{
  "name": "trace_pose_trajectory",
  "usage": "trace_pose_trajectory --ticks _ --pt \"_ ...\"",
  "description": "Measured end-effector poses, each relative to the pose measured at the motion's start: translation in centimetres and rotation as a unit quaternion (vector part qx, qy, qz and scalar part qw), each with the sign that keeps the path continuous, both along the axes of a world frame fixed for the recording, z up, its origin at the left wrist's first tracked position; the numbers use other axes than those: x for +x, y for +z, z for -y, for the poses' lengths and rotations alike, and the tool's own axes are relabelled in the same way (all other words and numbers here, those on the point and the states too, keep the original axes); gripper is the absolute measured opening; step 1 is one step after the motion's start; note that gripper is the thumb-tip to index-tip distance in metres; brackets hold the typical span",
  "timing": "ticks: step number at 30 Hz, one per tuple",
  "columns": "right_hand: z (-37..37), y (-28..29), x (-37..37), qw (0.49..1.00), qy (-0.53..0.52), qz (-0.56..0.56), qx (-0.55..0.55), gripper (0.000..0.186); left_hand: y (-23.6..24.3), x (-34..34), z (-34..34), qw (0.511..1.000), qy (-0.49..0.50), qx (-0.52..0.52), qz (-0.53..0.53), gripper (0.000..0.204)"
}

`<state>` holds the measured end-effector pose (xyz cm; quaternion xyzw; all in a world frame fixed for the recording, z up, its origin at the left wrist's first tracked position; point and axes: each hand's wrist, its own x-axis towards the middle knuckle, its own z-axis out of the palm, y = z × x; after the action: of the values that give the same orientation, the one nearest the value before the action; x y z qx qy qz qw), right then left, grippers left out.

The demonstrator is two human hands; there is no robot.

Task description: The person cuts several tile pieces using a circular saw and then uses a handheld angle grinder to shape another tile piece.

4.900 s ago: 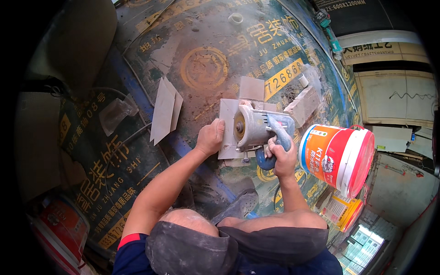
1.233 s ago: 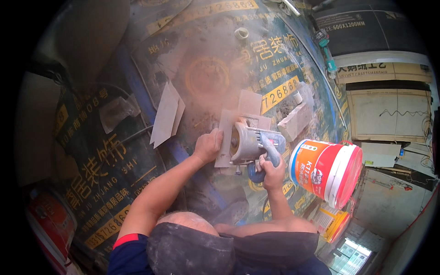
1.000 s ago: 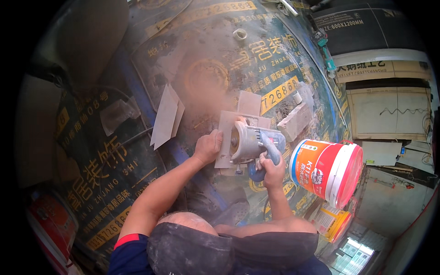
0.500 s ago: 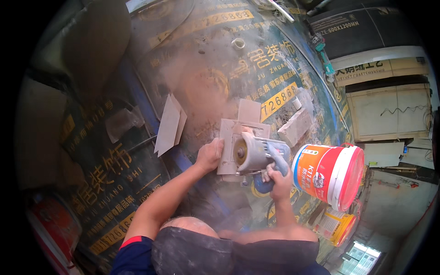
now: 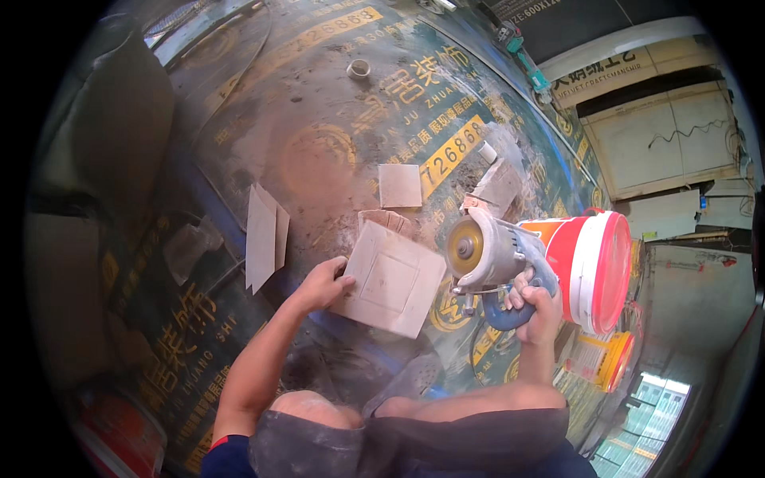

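Note:
My left hand [image 5: 323,285] grips the left edge of a pale tile [image 5: 393,279] and holds it raised and tilted. A square outline is scored into its face. In my right hand [image 5: 537,309] is a handheld tile cutter [image 5: 496,253], gripped by its blue handle, with its round blade beside the tile and apart from it. Under the far edge of the tile lies a dusty broken block [image 5: 386,218], partly hidden. Farther off, a small square tile piece [image 5: 400,185] rests on the floor covering.
Two leaning tile offcuts [image 5: 267,239] stand to the left. A red and white bucket [image 5: 594,271] sits just right of the cutter, with a yellow bucket [image 5: 599,360] nearer me. Beyond are a rough block [image 5: 496,187] and a white ring [image 5: 358,69]. Reddish dust [image 5: 319,163] coats the floor.
The tile has been lifted and turned in my left hand. The cutter has moved right, off the tile, in front of the bucket. The dust cloud has thinned.

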<state>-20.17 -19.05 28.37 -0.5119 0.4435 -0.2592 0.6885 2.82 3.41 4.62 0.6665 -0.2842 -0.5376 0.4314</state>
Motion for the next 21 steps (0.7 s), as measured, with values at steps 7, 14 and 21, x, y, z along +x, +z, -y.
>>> trace_pose_trajectory --ticks 7,14,21 --pt "-0.2 -1.6 0.4 0.999 0.018 -0.006 0.033 0.025 1.2 -1.2 1.8 0.987 -0.019 0.073 0.142 0.034" --pt "-0.2 -4.2 2.4 0.998 0.045 -0.022 0.038 0.027 0.9 -3.5 3.6 0.975 0.052 0.14 0.162 0.035" --pt "-0.9 -7.7 4.4 0.995 0.095 -0.034 -0.021 0.024 1.0 -2.9 3.8 0.981 0.009 0.119 0.153 0.047"
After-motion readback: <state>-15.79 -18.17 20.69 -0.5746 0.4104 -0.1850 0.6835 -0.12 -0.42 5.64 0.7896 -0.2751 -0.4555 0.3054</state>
